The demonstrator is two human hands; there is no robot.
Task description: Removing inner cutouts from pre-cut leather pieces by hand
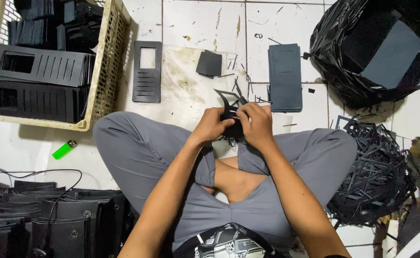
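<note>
Both hands — left hand (213,125), right hand (256,123) — pinch a black cutout (231,114), fingers closed on it. White floor tiles (195,19) — scuffed, scrap-strewn — bear a crate (105,71), lighter (64,149) and bag (363,71).

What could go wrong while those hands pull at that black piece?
1. The left hand and right hand grip one thin black cut-out piece tightly; it might tear or bend.
2. Thin black slivers lie on the tiled floor near the crossed legs and might prick bare skin.
3. A green lighter lies close to the stacked black pieces, which might burn.
</note>
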